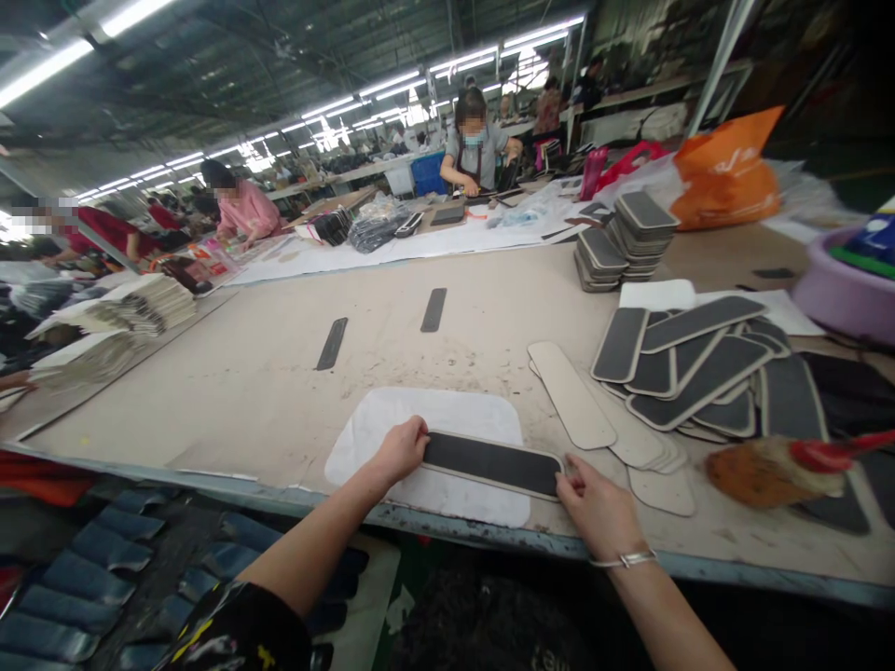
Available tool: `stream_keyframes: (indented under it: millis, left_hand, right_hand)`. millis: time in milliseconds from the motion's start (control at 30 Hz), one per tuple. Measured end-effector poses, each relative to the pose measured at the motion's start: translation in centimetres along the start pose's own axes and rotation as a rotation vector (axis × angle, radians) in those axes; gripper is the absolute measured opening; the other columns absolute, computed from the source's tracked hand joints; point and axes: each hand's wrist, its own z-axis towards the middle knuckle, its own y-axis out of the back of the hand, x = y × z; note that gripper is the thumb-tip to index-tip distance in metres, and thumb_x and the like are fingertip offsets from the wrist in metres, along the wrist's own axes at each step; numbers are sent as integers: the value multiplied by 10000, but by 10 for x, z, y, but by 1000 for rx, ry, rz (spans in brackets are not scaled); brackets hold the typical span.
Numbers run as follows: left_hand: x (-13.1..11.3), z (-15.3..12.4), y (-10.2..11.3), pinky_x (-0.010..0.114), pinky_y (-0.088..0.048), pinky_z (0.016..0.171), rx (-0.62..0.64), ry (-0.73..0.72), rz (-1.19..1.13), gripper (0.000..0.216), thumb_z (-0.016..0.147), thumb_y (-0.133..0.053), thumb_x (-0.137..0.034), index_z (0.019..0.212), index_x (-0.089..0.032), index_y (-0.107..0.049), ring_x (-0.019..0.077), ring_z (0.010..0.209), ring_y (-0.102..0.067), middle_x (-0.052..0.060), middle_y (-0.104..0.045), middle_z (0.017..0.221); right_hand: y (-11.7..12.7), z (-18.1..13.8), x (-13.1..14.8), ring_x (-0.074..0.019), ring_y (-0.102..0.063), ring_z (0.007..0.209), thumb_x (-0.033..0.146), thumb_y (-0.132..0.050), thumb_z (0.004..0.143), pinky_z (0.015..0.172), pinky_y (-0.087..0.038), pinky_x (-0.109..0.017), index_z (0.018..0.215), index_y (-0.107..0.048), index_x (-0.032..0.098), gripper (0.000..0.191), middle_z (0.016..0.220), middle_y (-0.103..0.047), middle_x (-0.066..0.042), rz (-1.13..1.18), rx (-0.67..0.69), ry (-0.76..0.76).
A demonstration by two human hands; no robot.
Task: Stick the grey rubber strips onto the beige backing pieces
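Note:
A long dark strip with a pale border and rounded corners point(493, 459) lies over a white sheet point(370, 424) at the table's front edge. My left hand point(404, 449) pinches its left end between thumb and fingers. At the strip's right end, my right hand point(594, 499) grips the corner, fingers closed. Just right of the sheet are several plain beige strips point(570, 396), fanned out. Beyond them sits a loose pile of dark strips with pale borders point(706, 377).
A bottle with brown contents and a red nozzle point(748, 473) lies at right. Two small dark pieces, one nearer point(332, 344) and one farther point(433, 309), rest mid-table. Stacked dark pieces point(640, 238), an orange bag point(727, 172) and a purple basin point(846, 289) stand behind. A co-worker point(479, 144) sits opposite.

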Motion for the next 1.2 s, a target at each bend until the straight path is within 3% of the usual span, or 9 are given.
stream_keyframes:
  millis: [600,767,867,1000,1200]
  left_hand:
    - [9,1,-1,222,-390,638,-28,44,-101,78,757,-618,-215,792,-171,-563,137,690,-553,-12,-581,685]
    - [21,2,-2,194,-419,589,13,24,-211,120,841,-478,-232,851,-163,-576,103,603,-554,-23,-584,654]
    - [26,-3,-3,191,-432,592,4,-10,-250,168,830,-502,-240,957,-158,-575,95,599,-547,-23,-589,695]
    - [25,-10,-6,209,-437,722,-64,-89,-246,341,734,-640,-199,1072,-206,-596,112,731,-545,-10,-572,803]
    - [24,-13,-13,210,-434,764,-100,-243,-180,291,819,-526,-158,1076,-214,-650,127,796,-545,35,-552,857]
  right_hand:
    - [-3,1,-7,-180,-608,662,471,-417,762,594,-444,-280,1037,-614,205,430,740,-649,16,-45,23,16]
    - [-1,2,-6,-189,-610,691,483,-414,756,609,-445,-286,1043,-610,220,436,766,-653,19,-57,52,-25]
    - [0,2,-6,-190,-611,703,492,-414,753,612,-445,-289,1046,-608,230,439,782,-654,23,-66,69,-37]
    - [-2,2,-6,-188,-606,691,482,-411,762,609,-450,-293,1035,-612,232,421,782,-648,19,-79,54,-2]
    - [1,0,-11,-204,-595,726,453,-398,825,661,-484,-317,1038,-620,170,418,812,-635,-36,-113,-105,142]
